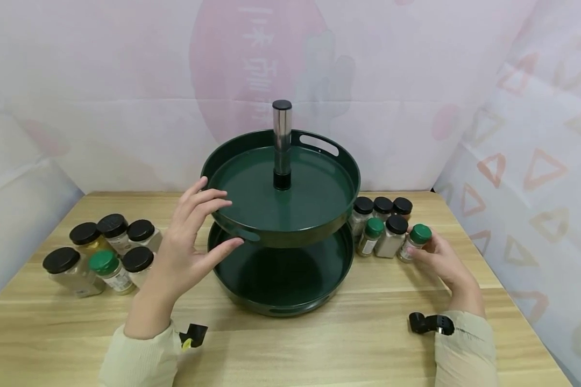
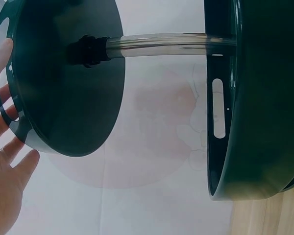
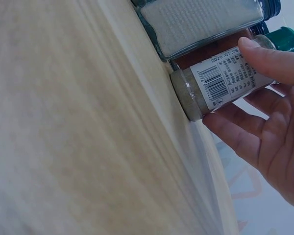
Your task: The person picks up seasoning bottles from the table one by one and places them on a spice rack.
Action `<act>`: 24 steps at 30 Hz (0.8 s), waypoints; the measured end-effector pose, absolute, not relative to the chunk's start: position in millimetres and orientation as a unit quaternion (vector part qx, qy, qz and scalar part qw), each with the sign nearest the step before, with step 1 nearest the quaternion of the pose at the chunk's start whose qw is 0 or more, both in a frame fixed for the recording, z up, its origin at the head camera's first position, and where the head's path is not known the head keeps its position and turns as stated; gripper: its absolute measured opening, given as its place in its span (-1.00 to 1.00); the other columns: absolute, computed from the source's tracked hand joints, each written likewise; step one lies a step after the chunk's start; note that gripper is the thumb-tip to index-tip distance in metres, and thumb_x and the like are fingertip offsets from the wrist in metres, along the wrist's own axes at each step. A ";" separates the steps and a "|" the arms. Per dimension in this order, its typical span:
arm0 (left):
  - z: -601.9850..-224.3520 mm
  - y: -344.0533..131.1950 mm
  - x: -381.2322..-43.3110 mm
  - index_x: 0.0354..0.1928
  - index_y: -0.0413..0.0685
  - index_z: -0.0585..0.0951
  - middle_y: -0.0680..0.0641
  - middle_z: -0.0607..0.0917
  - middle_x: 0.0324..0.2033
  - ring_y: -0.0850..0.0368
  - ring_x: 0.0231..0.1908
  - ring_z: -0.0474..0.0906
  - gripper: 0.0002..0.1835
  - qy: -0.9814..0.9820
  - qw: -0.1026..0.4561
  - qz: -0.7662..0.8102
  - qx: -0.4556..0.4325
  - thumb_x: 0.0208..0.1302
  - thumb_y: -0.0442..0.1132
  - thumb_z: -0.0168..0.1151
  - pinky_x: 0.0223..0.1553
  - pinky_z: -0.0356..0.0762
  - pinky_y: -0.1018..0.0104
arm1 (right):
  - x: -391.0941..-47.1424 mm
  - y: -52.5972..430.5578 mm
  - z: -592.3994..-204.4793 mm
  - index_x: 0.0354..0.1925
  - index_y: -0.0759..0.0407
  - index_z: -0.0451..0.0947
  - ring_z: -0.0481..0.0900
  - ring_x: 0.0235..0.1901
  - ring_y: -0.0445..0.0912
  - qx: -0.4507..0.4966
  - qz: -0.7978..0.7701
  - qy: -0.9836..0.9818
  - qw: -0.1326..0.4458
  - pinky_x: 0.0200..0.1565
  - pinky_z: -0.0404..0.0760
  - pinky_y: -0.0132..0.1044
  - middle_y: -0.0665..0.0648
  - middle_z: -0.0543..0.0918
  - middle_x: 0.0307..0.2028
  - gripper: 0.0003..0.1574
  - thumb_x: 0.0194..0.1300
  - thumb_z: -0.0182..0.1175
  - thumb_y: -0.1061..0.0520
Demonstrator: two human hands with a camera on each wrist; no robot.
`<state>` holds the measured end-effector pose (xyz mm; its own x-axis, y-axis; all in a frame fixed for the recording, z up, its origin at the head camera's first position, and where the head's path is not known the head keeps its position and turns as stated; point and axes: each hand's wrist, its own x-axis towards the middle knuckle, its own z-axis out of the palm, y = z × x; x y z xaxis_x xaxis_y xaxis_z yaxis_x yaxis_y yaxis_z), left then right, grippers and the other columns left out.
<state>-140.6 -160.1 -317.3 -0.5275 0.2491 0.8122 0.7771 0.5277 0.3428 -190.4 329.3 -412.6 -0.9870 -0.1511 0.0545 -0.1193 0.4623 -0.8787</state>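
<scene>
Head view: two round, dark green trays stand one above the other on a wood-grain desk [image 1: 310, 349]. From the centre of the upper tray [image 1: 314, 199] rises a polished metal pole [image 1: 283, 131] with a black cap; the lower tray [image 1: 281, 274] lies beneath, partly hidden. The left hand [image 1: 176, 244] is at the near-left rim of the upper tray, its fingers extended and spread, the thumb well apart from them; it grips nothing. The right hand [image 1: 447, 271], at the right side of the desk, holds a green-capped spice jar [image 1: 415, 241] between thumb and fingers. Just beside this jar is a group of five jars [image 1: 374, 228], four black-capped and one green-capped, near the trays. Six further jars [image 1: 108, 266], five with black caps and one with a green cap, occupy the left side.

Left wrist view: the image axis is turned sideways. The left hand's spread fingers lie at the upper tray's rim; whether every fingertip makes contact cannot be told. The pole spans the gap between the tiers.

Right wrist view: the thumb presses near the cap of the held jar, whose label bears a barcode, with fingers behind it. A clear jar of white contents [image 3: 203, 24] is adjacent.
</scene>
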 end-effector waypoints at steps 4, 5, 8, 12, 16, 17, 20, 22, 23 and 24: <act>-318.4 -160.3 -140.7 0.09 -0.24 0.58 -0.25 0.56 0.17 -0.29 0.44 0.18 -0.33 -0.793 0.366 -0.368 -0.319 0.28 0.25 0.23 0.50 0.14 -0.01 | -191.5 328.4 -411.2 0.35 0.40 0.24 0.47 -0.04 -0.48 -0.082 -0.507 0.858 0.013 0.00 0.45 -0.63 -0.43 0.48 -0.05 -0.30 0.38 0.24 0.19; -318.5 -160.3 -140.9 0.09 -0.25 0.58 -0.24 0.56 0.16 -0.29 0.44 0.18 -0.33 -0.792 0.368 -0.367 -0.320 0.28 0.25 0.23 0.50 0.14 0.00 | -191.3 328.3 -410.8 0.35 0.41 0.24 0.48 -0.06 -0.48 -0.083 -0.506 0.859 0.011 -0.01 0.45 -0.63 -0.43 0.48 -0.06 -0.31 0.38 0.24 0.20; -318.6 -160.2 -141.5 0.07 -0.26 0.58 -0.25 0.57 0.12 -0.30 0.43 0.19 -0.33 -0.789 0.372 -0.365 -0.325 0.29 0.25 0.23 0.51 0.12 0.04 | -190.9 328.7 -410.7 0.33 0.43 0.24 0.49 -0.07 -0.47 -0.086 -0.506 0.858 0.008 -0.02 0.46 -0.63 -0.43 0.49 -0.07 -0.33 0.39 0.23 0.21; -318.3 -160.0 -141.9 0.03 -0.29 0.58 -0.26 0.58 0.06 -0.33 0.41 0.21 -0.34 -0.786 0.377 -0.362 -0.330 0.29 0.24 0.23 0.52 0.11 0.08 | -191.0 329.2 -410.2 0.34 0.44 0.24 0.49 -0.06 -0.45 -0.084 -0.505 0.859 0.010 -0.02 0.46 -0.63 -0.43 0.49 -0.08 -0.32 0.40 0.22 0.19; -318.3 -159.9 -141.7 0.00 -0.29 0.58 -0.26 0.58 0.03 -0.33 0.40 0.22 -0.34 -0.785 0.377 -0.364 -0.331 0.29 0.24 0.23 0.52 0.11 0.08 | -190.6 329.0 -408.6 0.35 0.43 0.24 0.49 -0.06 -0.45 -0.076 -0.498 0.864 0.015 -0.02 0.46 -0.62 -0.40 0.49 -0.09 -0.32 0.41 0.21 0.17; -318.4 -160.0 -141.7 0.00 -0.29 0.58 -0.26 0.57 0.02 -0.33 0.40 0.22 -0.34 -0.785 0.376 -0.364 -0.330 0.29 0.24 0.23 0.52 0.11 0.09 | -190.6 329.0 -408.3 0.35 0.42 0.24 0.49 -0.07 -0.46 -0.074 -0.496 0.865 0.017 -0.02 0.45 -0.62 -0.39 0.49 -0.09 -0.32 0.41 0.21 0.16; -318.8 -160.2 -141.9 -0.02 -0.30 0.57 -0.27 0.57 0.02 -0.33 0.39 0.23 -0.35 -0.786 0.376 -0.363 -0.331 0.29 0.24 0.23 0.52 0.11 0.10 | -190.7 328.8 -407.9 0.34 0.40 0.24 0.48 -0.07 -0.48 -0.071 -0.494 0.867 0.019 -0.01 0.45 -0.62 -0.36 0.50 -0.09 -0.32 0.41 0.22 0.14; -318.9 -160.2 -142.1 -0.02 -0.30 0.57 -0.27 0.57 0.01 -0.34 0.39 0.23 -0.35 -0.786 0.376 -0.363 -0.332 0.29 0.24 0.23 0.52 0.10 0.09 | -190.8 328.6 -407.5 0.33 0.39 0.25 0.48 -0.07 -0.50 -0.070 -0.494 0.866 0.017 -0.01 0.45 -0.62 -0.37 0.51 -0.09 -0.33 0.41 0.22 0.14; -318.9 -160.2 -142.2 -0.03 -0.30 0.57 -0.27 0.57 0.01 -0.34 0.39 0.23 -0.35 -0.785 0.375 -0.363 -0.332 0.29 0.24 0.23 0.52 0.11 0.08 | -190.9 328.5 -407.3 0.33 0.39 0.25 0.48 -0.06 -0.51 -0.071 -0.494 0.866 0.014 -0.01 0.45 -0.62 -0.38 0.51 -0.09 -0.34 0.41 0.21 0.14; -318.9 -160.2 -142.4 -0.03 -0.30 0.56 -0.27 0.57 0.01 -0.34 0.39 0.22 -0.35 -0.785 0.375 -0.363 -0.332 0.29 0.24 0.23 0.52 0.11 0.07 | -190.9 328.4 -407.1 0.32 0.39 0.26 0.48 -0.07 -0.52 -0.072 -0.493 0.867 0.009 -0.02 0.45 -0.62 -0.39 0.51 -0.10 -0.35 0.41 0.21 0.14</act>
